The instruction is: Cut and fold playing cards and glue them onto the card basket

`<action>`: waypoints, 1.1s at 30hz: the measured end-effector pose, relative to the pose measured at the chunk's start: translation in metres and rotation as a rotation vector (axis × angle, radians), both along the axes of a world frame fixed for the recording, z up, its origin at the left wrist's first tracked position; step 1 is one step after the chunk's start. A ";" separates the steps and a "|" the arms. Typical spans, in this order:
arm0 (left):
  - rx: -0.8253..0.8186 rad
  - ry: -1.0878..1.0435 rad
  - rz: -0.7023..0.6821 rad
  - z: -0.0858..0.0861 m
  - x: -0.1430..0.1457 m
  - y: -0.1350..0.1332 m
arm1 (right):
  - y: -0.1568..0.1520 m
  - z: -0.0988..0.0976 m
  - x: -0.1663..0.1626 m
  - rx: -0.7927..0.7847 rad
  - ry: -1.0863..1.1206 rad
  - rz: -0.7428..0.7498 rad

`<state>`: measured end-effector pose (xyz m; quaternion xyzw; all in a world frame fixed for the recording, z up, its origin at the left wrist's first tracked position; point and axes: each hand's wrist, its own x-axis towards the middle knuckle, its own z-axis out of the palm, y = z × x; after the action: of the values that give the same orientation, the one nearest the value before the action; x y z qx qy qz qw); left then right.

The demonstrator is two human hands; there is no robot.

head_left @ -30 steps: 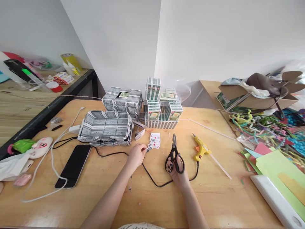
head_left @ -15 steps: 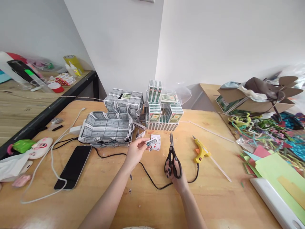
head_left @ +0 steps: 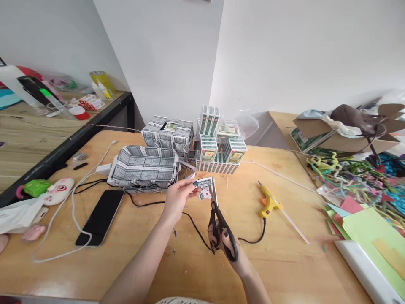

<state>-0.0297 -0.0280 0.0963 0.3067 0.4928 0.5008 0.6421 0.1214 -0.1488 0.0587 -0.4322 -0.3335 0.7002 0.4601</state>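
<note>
Between the thumb and fingers of my left hand (head_left: 177,198) is a small playing card piece (head_left: 202,183) with a patterned back. My right hand (head_left: 226,242) grips black-handled scissors (head_left: 218,215) through the loops, blades pointing away. The blades reach the right end of the piece; whether they touch it I cannot tell. Below it lie loose playing cards (head_left: 206,193), face up. Just behind my left hand stands an open tray built of folded cards (head_left: 144,169). Farther back are a folded-card block (head_left: 167,135) and a stack of card boxes (head_left: 218,143).
A yellow glue gun (head_left: 268,202) with a clear stick lies on the right, its black cord crossing the table. On the left are a black phone (head_left: 100,217) and a white cable (head_left: 74,211). Coloured paper (head_left: 373,236) and pipe cleaners (head_left: 344,173) cover the right side.
The scissors have moved left and tilted, bringing their blades to the card piece. My left hand has stayed near the same place, still holding it. The whole view has shifted slightly.
</note>
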 end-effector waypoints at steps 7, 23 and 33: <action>0.031 0.024 -0.003 0.008 -0.002 -0.002 | 0.001 0.019 0.002 0.056 -0.119 0.071; 0.080 0.065 -0.055 0.013 0.004 -0.007 | 0.007 0.023 -0.005 0.063 -0.085 0.062; 0.073 0.062 -0.054 0.012 0.005 -0.008 | 0.005 0.022 -0.004 0.057 -0.079 0.069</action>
<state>-0.0244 -0.0361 0.1085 0.3585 0.4854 0.4909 0.6283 0.1172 -0.1436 0.0806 -0.4344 -0.3862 0.6882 0.4342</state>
